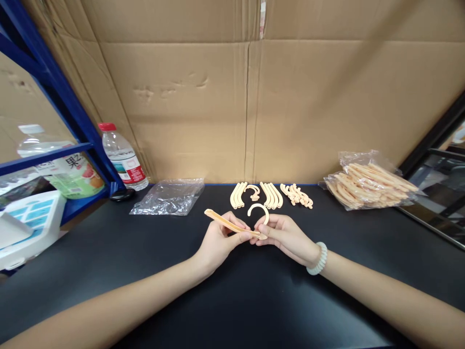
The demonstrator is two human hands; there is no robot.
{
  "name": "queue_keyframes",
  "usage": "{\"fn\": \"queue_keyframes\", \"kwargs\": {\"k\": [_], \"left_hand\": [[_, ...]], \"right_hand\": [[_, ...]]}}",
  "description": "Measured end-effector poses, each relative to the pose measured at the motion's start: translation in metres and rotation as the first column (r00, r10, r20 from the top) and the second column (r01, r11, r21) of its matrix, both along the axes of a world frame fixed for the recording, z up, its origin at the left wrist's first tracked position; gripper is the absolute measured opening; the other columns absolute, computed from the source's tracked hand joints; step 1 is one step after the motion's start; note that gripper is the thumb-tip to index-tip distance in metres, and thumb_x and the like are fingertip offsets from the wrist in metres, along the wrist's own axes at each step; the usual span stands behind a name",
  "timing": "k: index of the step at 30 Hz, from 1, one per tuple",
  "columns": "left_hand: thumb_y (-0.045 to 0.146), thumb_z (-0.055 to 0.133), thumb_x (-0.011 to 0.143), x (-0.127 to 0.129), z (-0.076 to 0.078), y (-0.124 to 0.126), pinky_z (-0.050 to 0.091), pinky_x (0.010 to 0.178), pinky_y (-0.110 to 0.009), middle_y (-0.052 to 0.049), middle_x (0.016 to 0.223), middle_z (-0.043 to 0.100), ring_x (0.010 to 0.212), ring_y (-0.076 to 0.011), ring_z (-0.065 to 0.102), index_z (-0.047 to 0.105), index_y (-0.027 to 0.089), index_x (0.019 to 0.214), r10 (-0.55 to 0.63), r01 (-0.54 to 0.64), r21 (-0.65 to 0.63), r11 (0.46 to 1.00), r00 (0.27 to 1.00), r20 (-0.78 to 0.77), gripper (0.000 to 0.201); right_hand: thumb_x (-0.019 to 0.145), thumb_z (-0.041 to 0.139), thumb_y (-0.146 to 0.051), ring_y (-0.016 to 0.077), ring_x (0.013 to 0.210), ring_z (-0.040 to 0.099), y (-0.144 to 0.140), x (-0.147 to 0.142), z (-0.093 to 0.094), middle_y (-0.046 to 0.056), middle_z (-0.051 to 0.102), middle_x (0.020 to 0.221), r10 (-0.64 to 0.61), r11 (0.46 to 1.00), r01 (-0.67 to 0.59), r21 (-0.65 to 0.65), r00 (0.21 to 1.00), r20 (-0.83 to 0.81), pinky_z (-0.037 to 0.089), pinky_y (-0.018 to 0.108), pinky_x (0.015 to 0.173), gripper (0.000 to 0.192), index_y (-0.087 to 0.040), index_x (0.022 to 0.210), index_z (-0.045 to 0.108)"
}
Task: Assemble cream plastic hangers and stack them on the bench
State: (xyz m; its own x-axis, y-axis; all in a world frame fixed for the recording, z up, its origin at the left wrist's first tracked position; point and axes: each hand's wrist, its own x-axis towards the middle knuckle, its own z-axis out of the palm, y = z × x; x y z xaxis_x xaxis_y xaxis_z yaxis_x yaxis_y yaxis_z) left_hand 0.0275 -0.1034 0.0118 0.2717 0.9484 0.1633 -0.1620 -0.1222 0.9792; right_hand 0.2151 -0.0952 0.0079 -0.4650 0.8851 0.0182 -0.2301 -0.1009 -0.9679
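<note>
My left hand (pixel 218 237): closed around a long, flat peach-coloured plastic strip (pixel 228 224), fingertips pinching its right end; the strip slants up and away to the left, clear of the table.
My right hand (pixel 281 231): pinched on the foot of a curved peach hook piece (pixel 258 209), whose arc rises just above my fingers; a white coiled band (pixel 318 259) sits on that wrist.
Hands together: the two meet over the middle of the black table (pixel 109 271), with the strip's right end touching the base of the hook piece.
Sorted parts: just beyond my hands, against the cardboard wall (pixel 232 97), curved pieces lie in neat rows (pixel 256 195), with a small loose heap (pixel 297 195) to their right.
Far right: a clear bag packed with peach parts (pixel 368 186).
Left of centre: an empty-looking clear plastic bag (pixel 167 196), lying flat.
Far left: a water bottle with a red cap (pixel 121 156) beside a blue shelf frame (pixel 54 92).
</note>
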Motion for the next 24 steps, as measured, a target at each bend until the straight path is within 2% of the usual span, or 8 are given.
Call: {"fn": "queue_keyframes", "kwargs": {"k": [3,6,13,16,19,22,24], "left_hand": [[0.023,0.080,0.068,0.0011,-0.0005,-0.0009,0.054,0.074,-0.032,0.000,0.075,0.067,0.075,-0.0192,0.070,0.055,0.016,0.071,0.049,-0.049,-0.009,0.999,0.998,0.024,0.026],[0.022,0.079,0.069,0.0003,-0.0030,0.0004,0.052,0.074,-0.029,0.000,0.077,0.068,0.077,-0.0169,0.069,0.056,0.016,0.072,0.086,-0.087,0.009,0.996,0.996,0.029,0.024],[0.022,0.078,0.069,-0.0019,-0.0053,0.0011,0.048,0.071,-0.025,0.000,0.077,0.066,0.075,-0.0141,0.063,0.059,0.016,0.072,0.135,-0.134,0.038,0.990,0.990,-0.029,0.021],[0.023,0.078,0.069,-0.0014,-0.0047,0.0009,0.048,0.070,-0.025,0.000,0.076,0.065,0.074,-0.0141,0.062,0.058,0.016,0.071,0.143,-0.142,0.023,0.990,0.989,-0.024,0.021],[0.023,0.079,0.068,-0.0011,-0.0044,0.0019,0.048,0.070,-0.026,0.000,0.075,0.065,0.073,-0.0141,0.062,0.058,0.016,0.071,0.145,-0.145,0.013,0.989,0.989,-0.031,0.022],[0.024,0.079,0.068,-0.0009,-0.0033,0.0027,0.048,0.070,-0.026,0.000,0.075,0.065,0.074,-0.0147,0.063,0.057,0.016,0.070,0.131,-0.131,0.005,0.991,0.991,-0.028,0.023],[0.025,0.079,0.067,-0.0006,-0.0025,0.0025,0.049,0.072,-0.028,0.000,0.075,0.066,0.074,-0.0154,0.064,0.057,0.017,0.069,0.127,-0.126,0.009,0.992,0.991,-0.037,0.024]], "right_hand": [[0.073,0.078,-0.039,0.0198,0.086,0.069,0.0005,0.0002,-0.0015,0.005,0.071,0.084,-0.039,0.998,0.039,-0.042,0.999,-0.010,0.054,0.036,0.084,0.029,-0.015,0.086,0.069],[0.065,0.084,-0.034,0.0198,0.090,0.068,0.0015,0.0008,-0.0025,0.005,0.071,0.087,-0.091,0.994,0.091,-0.066,0.996,0.003,0.051,0.037,0.092,0.030,-0.014,0.085,0.071],[0.061,0.085,-0.029,0.0185,0.088,0.066,-0.0011,0.0030,-0.0029,0.003,0.067,0.088,-0.133,0.991,0.134,-0.014,0.991,0.029,0.051,0.039,0.092,0.029,-0.016,0.082,0.070],[0.060,0.086,-0.030,0.0186,0.087,0.066,-0.0033,0.0019,0.0000,0.002,0.064,0.090,-0.158,0.987,0.159,-0.011,0.987,0.036,0.054,0.038,0.088,0.029,-0.016,0.077,0.068],[0.060,0.085,-0.032,0.0182,0.083,0.065,-0.0045,0.0004,0.0034,0.001,0.062,0.087,-0.224,0.975,0.223,0.015,0.973,0.062,0.057,0.033,0.075,0.029,-0.016,0.071,0.065],[0.063,0.084,-0.034,0.0156,0.078,0.063,-0.0042,0.0000,0.0049,0.002,0.063,0.080,-0.260,0.966,0.259,0.020,0.964,0.063,0.054,0.023,0.061,0.027,-0.016,0.071,0.065],[0.064,0.083,-0.033,0.0143,0.078,0.061,-0.0037,0.0006,0.0047,0.002,0.064,0.080,-0.244,0.970,0.245,-0.010,0.969,0.037,0.052,0.022,0.060,0.025,-0.017,0.072,0.066]]}}
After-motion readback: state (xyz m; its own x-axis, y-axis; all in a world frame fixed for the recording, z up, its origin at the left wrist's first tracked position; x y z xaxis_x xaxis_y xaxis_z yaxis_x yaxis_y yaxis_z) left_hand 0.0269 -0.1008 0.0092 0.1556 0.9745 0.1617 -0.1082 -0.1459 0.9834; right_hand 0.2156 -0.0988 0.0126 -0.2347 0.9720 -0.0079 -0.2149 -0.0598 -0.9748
